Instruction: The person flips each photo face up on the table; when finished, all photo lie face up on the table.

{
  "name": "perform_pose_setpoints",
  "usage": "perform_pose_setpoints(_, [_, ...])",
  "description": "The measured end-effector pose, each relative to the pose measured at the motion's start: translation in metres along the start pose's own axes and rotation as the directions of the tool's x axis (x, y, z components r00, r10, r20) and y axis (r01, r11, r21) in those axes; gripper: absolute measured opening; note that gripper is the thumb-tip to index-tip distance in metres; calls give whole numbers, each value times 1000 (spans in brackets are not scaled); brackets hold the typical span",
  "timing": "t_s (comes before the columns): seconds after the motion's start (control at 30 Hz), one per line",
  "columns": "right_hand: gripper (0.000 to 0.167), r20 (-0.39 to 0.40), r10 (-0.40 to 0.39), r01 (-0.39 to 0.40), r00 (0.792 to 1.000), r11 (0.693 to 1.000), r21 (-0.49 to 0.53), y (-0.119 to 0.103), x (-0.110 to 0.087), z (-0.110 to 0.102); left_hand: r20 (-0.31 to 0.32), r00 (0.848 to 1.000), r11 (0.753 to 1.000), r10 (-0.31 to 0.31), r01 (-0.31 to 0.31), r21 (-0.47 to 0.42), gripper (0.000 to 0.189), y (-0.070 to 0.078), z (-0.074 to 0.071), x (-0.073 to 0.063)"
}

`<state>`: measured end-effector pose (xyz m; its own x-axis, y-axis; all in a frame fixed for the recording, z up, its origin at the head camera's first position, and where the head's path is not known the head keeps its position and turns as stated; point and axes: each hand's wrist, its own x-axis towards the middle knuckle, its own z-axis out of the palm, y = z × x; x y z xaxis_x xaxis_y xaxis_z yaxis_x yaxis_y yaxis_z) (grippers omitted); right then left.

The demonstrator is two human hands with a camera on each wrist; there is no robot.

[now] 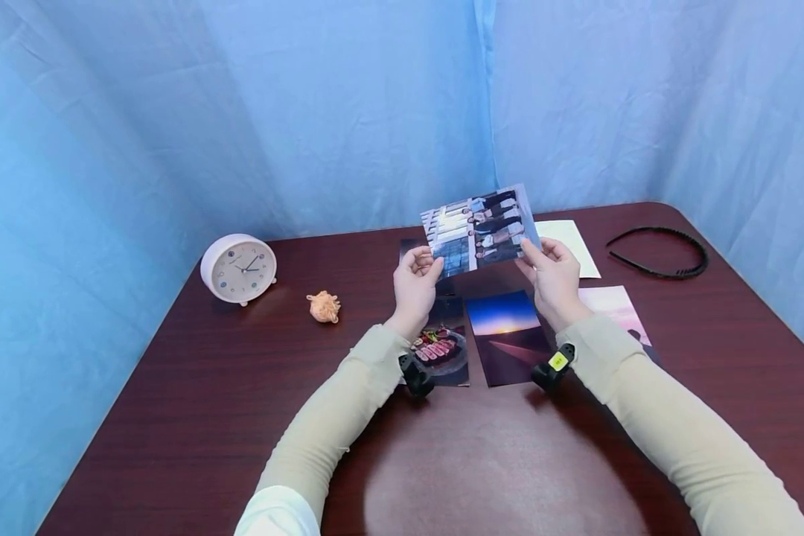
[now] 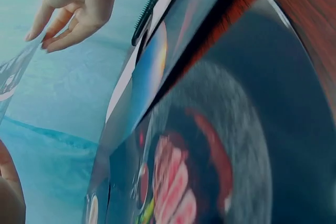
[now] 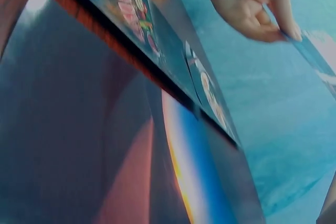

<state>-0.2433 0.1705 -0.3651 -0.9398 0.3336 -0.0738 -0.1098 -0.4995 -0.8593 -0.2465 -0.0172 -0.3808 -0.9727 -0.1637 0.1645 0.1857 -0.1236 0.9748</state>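
A glossy photo print (image 1: 479, 231) of several people, turned sideways, is held up over the far part of the table. My left hand (image 1: 415, 290) pinches its lower left corner between thumb and fingers. At the lower right corner my right hand (image 1: 556, 286) grips it the same way; that hand (image 2: 86, 3) also shows in the left wrist view. Below lie a photo of sliced meat (image 1: 447, 346) and a sunset photo (image 1: 505, 339). A pink-sky photo (image 1: 610, 304) is partly covered by the right forearm. Behind the left hand, a dark photo (image 1: 410, 246) is mostly hidden.
On the far right lie a white sheet (image 1: 576, 244) and a black headband (image 1: 698, 257). To the left are a round white alarm clock (image 1: 243, 269) and a small peach-coloured stringy bundle (image 1: 324, 307). Blue curtains (image 1: 348, 112) hang close behind the dark table (image 1: 228, 417).
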Motion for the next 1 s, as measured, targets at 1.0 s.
perform_pose_setpoints(1.0, [34,575,71,466,815,509,-723,-10,-16,-11,349,922,834,167,-321,449,27,33,-58,1])
